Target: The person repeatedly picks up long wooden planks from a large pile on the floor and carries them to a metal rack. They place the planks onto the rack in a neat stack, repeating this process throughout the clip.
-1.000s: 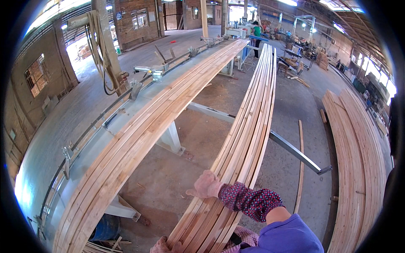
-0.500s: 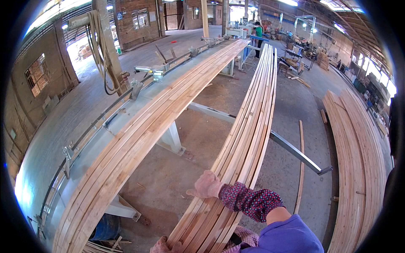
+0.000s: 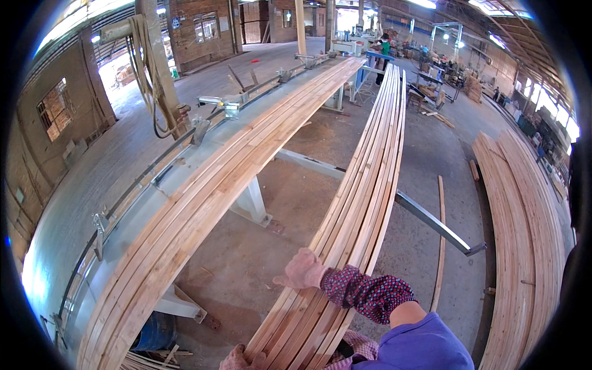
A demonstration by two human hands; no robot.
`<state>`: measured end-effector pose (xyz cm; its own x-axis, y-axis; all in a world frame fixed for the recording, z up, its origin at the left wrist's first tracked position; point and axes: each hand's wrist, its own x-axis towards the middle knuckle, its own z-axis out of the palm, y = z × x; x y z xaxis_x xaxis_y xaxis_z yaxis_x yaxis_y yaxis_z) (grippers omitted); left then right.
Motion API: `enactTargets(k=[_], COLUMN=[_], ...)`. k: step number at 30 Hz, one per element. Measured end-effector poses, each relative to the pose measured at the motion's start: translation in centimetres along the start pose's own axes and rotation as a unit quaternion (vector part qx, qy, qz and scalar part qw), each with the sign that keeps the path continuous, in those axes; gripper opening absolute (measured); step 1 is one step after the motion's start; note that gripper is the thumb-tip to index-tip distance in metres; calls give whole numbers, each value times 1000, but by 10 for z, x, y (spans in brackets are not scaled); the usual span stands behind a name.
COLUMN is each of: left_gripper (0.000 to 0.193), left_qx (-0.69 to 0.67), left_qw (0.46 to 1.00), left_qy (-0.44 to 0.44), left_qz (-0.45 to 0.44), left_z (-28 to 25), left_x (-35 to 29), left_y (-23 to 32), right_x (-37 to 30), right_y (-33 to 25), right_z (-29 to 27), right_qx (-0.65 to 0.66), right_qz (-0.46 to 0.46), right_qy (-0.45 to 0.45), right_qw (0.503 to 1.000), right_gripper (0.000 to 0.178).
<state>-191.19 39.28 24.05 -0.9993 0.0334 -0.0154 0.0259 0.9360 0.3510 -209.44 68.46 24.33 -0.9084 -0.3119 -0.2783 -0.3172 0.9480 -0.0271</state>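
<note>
A long bundle of narrow wooden strips (image 3: 352, 213) runs from my body away toward the far end of the hall. My right hand (image 3: 302, 269), in a pinkish work glove, lies across the bundle and is closed over its left edge. A dark patterned sleeve cover and a purple sleeve lead to it. My left hand (image 3: 239, 359), gloved too, grips the same edge nearer to me, by the lower rim of the picture. Part of that hand is cut off, and the undersides of both grips are hidden.
To the left, a long metal bench (image 3: 143, 213) with clamps carries more wooden strips (image 3: 203, 203). A metal support arm (image 3: 438, 223) juts out to the right of the bundle. Stacked boards (image 3: 518, 246) lie farther right. A blue drum (image 3: 154, 333) stands under the bench; a person (image 3: 383, 48) is far off.
Both my hands and the wooden strips stay where they were. The distant person has shifted slightly to the right.
</note>
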Motion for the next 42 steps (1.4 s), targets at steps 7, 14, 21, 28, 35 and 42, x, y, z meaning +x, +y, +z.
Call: enactTargets(k=[7,14,21,28,35,42], left_gripper=[54,54,53,53,52,52], left_qx=[-6,4,-15,-3,-2,-19], left_qw=[999,998,1000,999,999,1000], left_qy=[-33,-48,-15,-29,-32,0], left_qz=[-21,-32,-13,-25,-28,-4], left_z=[5,-16,-4,-2,-2,0], left_x=[2,5,2,4,3,3], left_y=[-7,15,4,2,0,0], right_x=[-1,1,-1,-1,-5,4], right_y=[1,3,0,1,2,3], right_z=[-5,4,-1,0,-2,10], right_qx=[15,-17,-11,-8,6,-13], right_qz=[-8,-15,-7,-10,-28,-4], right_qy=[-15,8,12,10,32,16], right_qw=[1000,1000,1000,1000,999,1000], right_gripper=[76,75,76,78,77,74])
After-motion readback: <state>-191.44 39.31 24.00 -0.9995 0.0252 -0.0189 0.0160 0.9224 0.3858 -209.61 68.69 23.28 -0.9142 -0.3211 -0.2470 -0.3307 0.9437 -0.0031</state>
